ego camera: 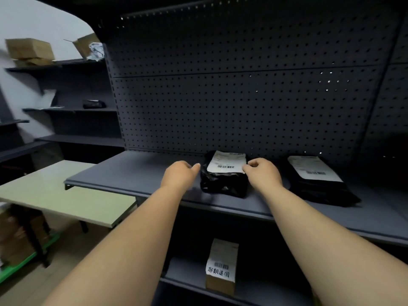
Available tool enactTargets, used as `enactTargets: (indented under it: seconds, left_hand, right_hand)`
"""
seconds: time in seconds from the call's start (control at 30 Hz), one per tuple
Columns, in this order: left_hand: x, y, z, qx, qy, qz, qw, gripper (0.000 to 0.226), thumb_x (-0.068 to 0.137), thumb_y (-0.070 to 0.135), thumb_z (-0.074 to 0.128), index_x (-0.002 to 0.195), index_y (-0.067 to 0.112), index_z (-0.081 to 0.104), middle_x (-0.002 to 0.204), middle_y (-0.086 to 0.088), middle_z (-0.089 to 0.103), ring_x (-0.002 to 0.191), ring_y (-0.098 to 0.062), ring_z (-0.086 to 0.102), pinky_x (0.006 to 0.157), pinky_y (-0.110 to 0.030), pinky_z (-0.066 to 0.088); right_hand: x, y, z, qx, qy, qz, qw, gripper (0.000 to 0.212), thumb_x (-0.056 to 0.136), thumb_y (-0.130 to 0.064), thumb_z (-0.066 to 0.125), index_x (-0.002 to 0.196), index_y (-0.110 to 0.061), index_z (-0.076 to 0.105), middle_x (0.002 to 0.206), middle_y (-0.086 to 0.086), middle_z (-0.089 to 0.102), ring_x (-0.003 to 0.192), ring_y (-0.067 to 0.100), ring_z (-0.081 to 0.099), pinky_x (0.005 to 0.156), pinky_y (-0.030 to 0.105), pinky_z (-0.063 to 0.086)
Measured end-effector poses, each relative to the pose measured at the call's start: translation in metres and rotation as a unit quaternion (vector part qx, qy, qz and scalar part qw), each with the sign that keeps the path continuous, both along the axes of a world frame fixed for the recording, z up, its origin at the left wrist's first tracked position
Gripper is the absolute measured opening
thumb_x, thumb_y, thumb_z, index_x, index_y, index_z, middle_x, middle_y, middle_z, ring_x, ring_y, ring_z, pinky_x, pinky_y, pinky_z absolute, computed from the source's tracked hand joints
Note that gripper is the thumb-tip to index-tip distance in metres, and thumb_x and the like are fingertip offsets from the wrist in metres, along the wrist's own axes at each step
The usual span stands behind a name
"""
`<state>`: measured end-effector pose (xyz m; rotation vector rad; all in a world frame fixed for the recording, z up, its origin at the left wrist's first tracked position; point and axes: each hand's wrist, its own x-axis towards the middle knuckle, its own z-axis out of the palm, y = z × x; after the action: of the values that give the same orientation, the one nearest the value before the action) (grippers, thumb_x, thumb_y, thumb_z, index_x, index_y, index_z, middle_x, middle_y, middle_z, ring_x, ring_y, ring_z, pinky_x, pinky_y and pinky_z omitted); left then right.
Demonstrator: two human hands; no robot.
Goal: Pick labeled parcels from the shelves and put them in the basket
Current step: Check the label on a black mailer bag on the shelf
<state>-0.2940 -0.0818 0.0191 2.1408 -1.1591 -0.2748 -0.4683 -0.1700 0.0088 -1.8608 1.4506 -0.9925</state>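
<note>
A small black plastic parcel [224, 183] with a white barcode label lies on the grey shelf [132, 173] in front of me. My left hand [180, 173] is just left of it, fingers curled, thumb tip close to the bag's edge. My right hand [261, 171] is at the parcel's right side, its fingertips at the label's right corner. Neither hand has lifted it. A second, larger black parcel [318, 180] with a white label lies further right on the same shelf. No basket is in view.
A brown cardboard box [221, 266] with a barcode label stands on the lower shelf. A pale green table [55, 195] is at the left, with boxes under it. Far-left shelves hold cardboard boxes [29, 50] and a dark bag [93, 104]. A pegboard back panel rises behind the shelf.
</note>
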Motion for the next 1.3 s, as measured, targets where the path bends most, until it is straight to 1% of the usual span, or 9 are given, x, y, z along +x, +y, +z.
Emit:
enactTargets:
  seconds: [0.1,0.23,0.33,0.67,0.87,0.97,1.03,1.17,1.3]
  left_hand:
    - [0.006,-0.026,0.004,0.016,0.067,0.010,0.998,0.037,0.096,0.043,0.042,0.077,0.013,0.054,0.086,-0.007,0.056,0.073,-0.022,0.051,0.076,-0.031,0.041]
    - [0.015,-0.059,-0.002,-0.005,0.205,0.020,0.979,0.054,0.093,0.045,0.047,0.126,0.003,0.052,0.126,-0.019,0.056,0.113,-0.037,0.055,0.097,-0.042,0.045]
    - [0.021,-0.077,-0.009,-0.016,0.266,0.022,0.964,0.063,0.090,0.049,0.051,0.134,0.004,0.045,0.134,-0.015,0.050,0.117,-0.035,0.051,0.101,-0.044,0.043]
    - [0.035,-0.121,-0.023,-0.013,0.365,-0.016,0.931,0.059,0.084,0.052,0.058,0.127,0.012,0.054,0.128,-0.010,0.059,0.117,-0.032,0.054,0.104,-0.047,0.041]
    - [0.039,-0.128,-0.024,-0.036,0.384,-0.043,0.922,0.058,0.080,0.050,0.063,0.121,0.010,0.059,0.122,-0.010,0.063,0.110,-0.031,0.059,0.099,-0.045,0.047]
    - [0.040,-0.124,-0.024,-0.078,0.383,-0.066,0.918,0.052,0.078,0.049,0.068,0.116,0.013,0.064,0.118,-0.007,0.066,0.109,-0.029,0.060,0.097,-0.044,0.048]
    - [0.040,-0.118,-0.024,-0.112,0.390,-0.096,0.909,0.048,0.078,0.046,0.068,0.117,0.018,0.064,0.118,-0.005,0.067,0.111,-0.028,0.059,0.093,-0.040,0.049]
    - [0.046,-0.103,-0.026,-0.170,0.407,-0.139,0.887,0.043,0.080,0.037,0.070,0.119,0.024,0.061,0.110,0.003,0.070,0.105,-0.019,0.064,0.091,-0.038,0.051]
    - [0.052,-0.088,-0.028,-0.219,0.422,-0.180,0.861,0.044,0.082,0.022,0.070,0.125,0.020,0.059,0.107,0.005,0.072,0.101,-0.014,0.067,0.089,-0.032,0.053]
  right_hand:
    - [0.003,-0.021,0.002,0.057,-0.085,-0.012,0.995,0.029,0.086,-0.020,0.057,0.107,-0.001,0.065,0.104,0.017,0.066,0.091,0.031,0.060,0.076,0.036,0.049]
    - [0.010,-0.043,0.003,0.173,-0.201,-0.009,0.964,0.022,0.087,-0.022,0.059,0.102,-0.006,0.061,0.093,0.007,0.058,0.096,0.026,0.059,0.084,0.038,0.050]
    - [0.016,-0.053,-0.002,0.237,-0.247,0.008,0.940,0.014,0.086,-0.022,0.061,0.097,-0.012,0.061,0.083,0.001,0.059,0.072,0.014,0.056,0.053,0.026,0.046]
    - [0.024,-0.072,-0.009,0.326,-0.308,0.038,0.893,0.017,0.088,-0.017,0.060,0.073,-0.009,0.063,0.042,0.002,0.064,0.034,0.014,0.060,0.033,0.019,0.045]
    - [0.029,-0.072,-0.009,0.288,-0.339,0.023,0.895,0.015,0.087,-0.020,0.060,0.074,-0.013,0.063,0.046,-0.003,0.066,0.037,0.009,0.061,0.032,0.012,0.040]
    - [0.032,-0.072,-0.011,0.237,-0.346,0.017,0.908,0.011,0.085,-0.024,0.062,0.085,-0.014,0.067,0.076,0.001,0.073,0.074,0.018,0.069,0.068,0.027,0.056]
    - [0.034,-0.069,-0.011,0.201,-0.354,0.024,0.913,0.010,0.086,-0.024,0.062,0.083,-0.016,0.067,0.082,-0.001,0.073,0.083,0.017,0.068,0.078,0.030,0.053]
    - [0.036,-0.055,-0.010,0.133,-0.387,0.065,0.910,0.009,0.089,-0.017,0.059,0.086,-0.020,0.067,0.077,-0.009,0.075,0.073,0.005,0.071,0.059,0.019,0.052]
    - [0.039,-0.040,-0.011,0.088,-0.404,0.088,0.906,0.017,0.089,-0.007,0.058,0.088,-0.022,0.066,0.079,-0.010,0.075,0.073,0.003,0.070,0.061,0.018,0.053]
